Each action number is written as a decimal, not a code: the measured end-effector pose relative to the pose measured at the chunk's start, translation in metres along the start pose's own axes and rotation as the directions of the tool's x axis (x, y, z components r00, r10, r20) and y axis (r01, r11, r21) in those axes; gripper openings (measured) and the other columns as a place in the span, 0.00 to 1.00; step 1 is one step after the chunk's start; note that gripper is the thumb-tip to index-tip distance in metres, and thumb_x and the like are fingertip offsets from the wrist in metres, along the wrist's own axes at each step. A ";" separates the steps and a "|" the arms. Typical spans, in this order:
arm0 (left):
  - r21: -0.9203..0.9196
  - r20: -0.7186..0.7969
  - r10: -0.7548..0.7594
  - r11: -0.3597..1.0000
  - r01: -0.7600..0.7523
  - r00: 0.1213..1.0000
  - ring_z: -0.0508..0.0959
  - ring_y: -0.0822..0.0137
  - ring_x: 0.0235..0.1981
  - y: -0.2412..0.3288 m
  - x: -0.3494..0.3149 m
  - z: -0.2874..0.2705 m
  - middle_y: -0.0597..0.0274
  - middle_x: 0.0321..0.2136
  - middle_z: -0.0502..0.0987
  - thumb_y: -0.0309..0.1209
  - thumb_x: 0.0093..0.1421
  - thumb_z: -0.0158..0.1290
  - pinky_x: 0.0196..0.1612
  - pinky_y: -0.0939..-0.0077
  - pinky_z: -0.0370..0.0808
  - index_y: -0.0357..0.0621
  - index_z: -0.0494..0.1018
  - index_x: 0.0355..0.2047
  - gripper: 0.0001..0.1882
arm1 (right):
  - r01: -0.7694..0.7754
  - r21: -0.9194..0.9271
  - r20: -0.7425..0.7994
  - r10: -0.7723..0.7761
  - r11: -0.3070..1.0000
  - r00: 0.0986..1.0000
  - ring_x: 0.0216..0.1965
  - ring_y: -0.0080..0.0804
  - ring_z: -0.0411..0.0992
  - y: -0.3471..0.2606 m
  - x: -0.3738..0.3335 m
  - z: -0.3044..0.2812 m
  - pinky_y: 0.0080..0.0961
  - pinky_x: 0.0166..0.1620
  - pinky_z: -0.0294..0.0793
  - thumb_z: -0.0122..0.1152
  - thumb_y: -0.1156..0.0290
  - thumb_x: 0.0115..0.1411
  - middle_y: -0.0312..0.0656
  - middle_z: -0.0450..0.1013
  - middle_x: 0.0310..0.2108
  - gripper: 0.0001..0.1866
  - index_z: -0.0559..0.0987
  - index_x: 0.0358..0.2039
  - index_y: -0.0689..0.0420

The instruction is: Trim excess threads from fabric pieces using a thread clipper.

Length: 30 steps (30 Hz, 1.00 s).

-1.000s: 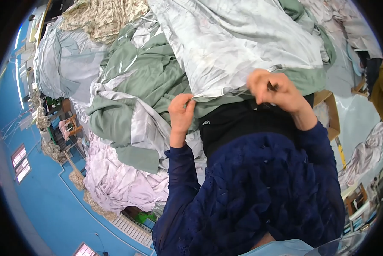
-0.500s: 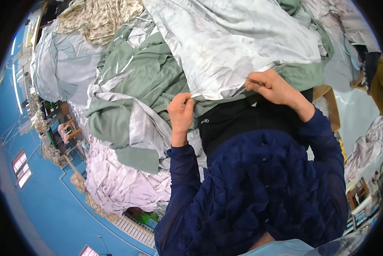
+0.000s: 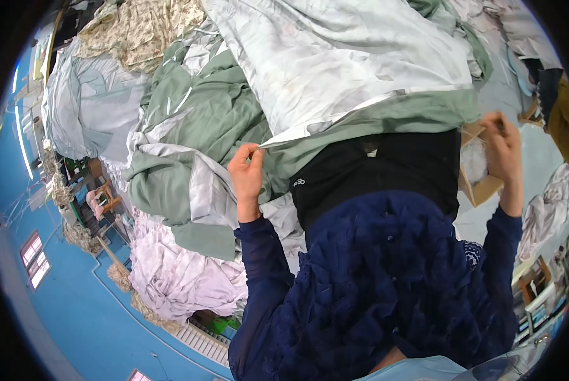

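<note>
Cardboard box (image 3: 485, 192), whitish contents (image 3: 475, 164) inside, left hand (image 3: 246, 174) pinching white cloth (image 3: 332, 73)

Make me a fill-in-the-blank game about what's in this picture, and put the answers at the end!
1. The left hand pinches the edge of the white cloth, which has a wide ____ band along its near side.
2. The cardboard box is beside the ____ hand.
3. Both sleeves are dark ____.
4. The wall with the windows is ____.

Missing words: green; right; blue; blue.
</note>
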<state>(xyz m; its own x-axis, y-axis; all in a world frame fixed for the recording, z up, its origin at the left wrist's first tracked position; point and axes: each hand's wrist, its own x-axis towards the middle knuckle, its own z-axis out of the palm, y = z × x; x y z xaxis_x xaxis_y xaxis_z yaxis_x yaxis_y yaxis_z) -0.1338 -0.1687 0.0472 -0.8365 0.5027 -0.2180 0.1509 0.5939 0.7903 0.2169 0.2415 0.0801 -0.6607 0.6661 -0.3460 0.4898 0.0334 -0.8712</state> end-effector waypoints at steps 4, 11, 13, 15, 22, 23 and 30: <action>0.118 -0.021 0.095 0.989 -0.092 0.995 0.76 0.67 0.33 0.001 0.008 0.017 0.59 0.29 0.76 0.21 0.54 0.55 0.40 0.75 0.72 0.35 0.74 0.34 0.07 | -0.086 0.048 -0.273 0.096 0.995 0.957 0.20 0.12 0.58 0.084 -0.051 -0.100 0.12 0.24 0.57 0.51 0.67 0.66 0.26 0.61 0.20 0.09 0.76 0.38 0.59; 0.237 0.146 0.315 0.909 -0.342 0.938 0.75 0.56 0.42 0.057 0.021 0.044 0.54 0.39 0.76 0.20 0.50 0.56 0.48 0.67 0.71 0.38 0.74 0.39 0.14 | -0.399 -0.148 -0.608 0.235 0.905 0.758 0.20 0.13 0.62 0.237 -0.144 -0.197 0.14 0.23 0.61 0.52 0.68 0.66 0.28 0.64 0.18 0.09 0.76 0.34 0.60; 0.255 0.150 0.372 0.881 -0.399 0.916 0.75 0.55 0.41 0.068 0.022 0.054 0.55 0.39 0.76 0.21 0.49 0.58 0.47 0.66 0.70 0.39 0.75 0.38 0.14 | -0.422 -0.161 -0.599 0.251 0.892 0.760 0.24 0.17 0.68 0.272 -0.160 -0.209 0.15 0.28 0.68 0.53 0.68 0.65 0.33 0.69 0.22 0.09 0.76 0.35 0.61; 0.259 0.164 0.403 0.863 -0.433 0.901 0.75 0.56 0.41 0.075 0.024 0.063 0.56 0.38 0.77 0.22 0.48 0.60 0.47 0.66 0.70 0.39 0.75 0.37 0.13 | -0.411 -0.086 -0.622 0.273 0.908 0.733 0.33 0.23 0.74 0.300 -0.169 -0.212 0.20 0.40 0.73 0.52 0.68 0.65 0.39 0.75 0.29 0.11 0.77 0.40 0.61; 0.270 0.214 0.517 0.784 -0.559 0.829 0.77 0.58 0.35 0.080 0.026 0.081 0.56 0.33 0.77 0.19 0.48 0.60 0.40 0.70 0.73 0.37 0.76 0.35 0.12 | -0.461 -0.498 -0.545 0.148 0.735 0.825 0.49 0.40 0.74 0.289 -0.162 -0.181 0.33 0.53 0.69 0.49 0.71 0.63 0.47 0.76 0.47 0.19 0.73 0.54 0.57; 0.268 0.207 0.505 0.795 -0.545 0.838 0.76 0.58 0.35 0.078 0.025 0.082 0.57 0.32 0.78 0.20 0.47 0.61 0.40 0.68 0.72 0.39 0.77 0.35 0.12 | -0.460 -0.495 -0.547 0.148 0.737 0.824 0.49 0.40 0.74 0.272 -0.154 -0.173 0.33 0.53 0.69 0.49 0.71 0.63 0.47 0.76 0.47 0.19 0.73 0.54 0.57; 0.279 0.245 0.594 0.714 -0.642 0.767 0.77 0.61 0.32 0.085 0.027 0.089 0.56 0.32 0.77 0.19 0.50 0.60 0.35 0.74 0.73 0.36 0.76 0.34 0.09 | -0.086 -0.444 -0.564 -0.204 0.892 0.801 0.42 0.36 0.76 0.125 -0.073 -0.079 0.28 0.46 0.73 0.52 0.76 0.62 0.49 0.76 0.40 0.15 0.74 0.50 0.57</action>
<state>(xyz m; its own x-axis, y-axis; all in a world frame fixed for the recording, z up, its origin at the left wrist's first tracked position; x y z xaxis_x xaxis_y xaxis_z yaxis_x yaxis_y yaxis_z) -0.0969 -0.0487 0.0581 -0.4228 0.8916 0.1619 0.7920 0.2768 0.5441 0.3716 0.2560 0.0244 -0.3082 0.9464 0.0968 0.7464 0.3036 -0.5922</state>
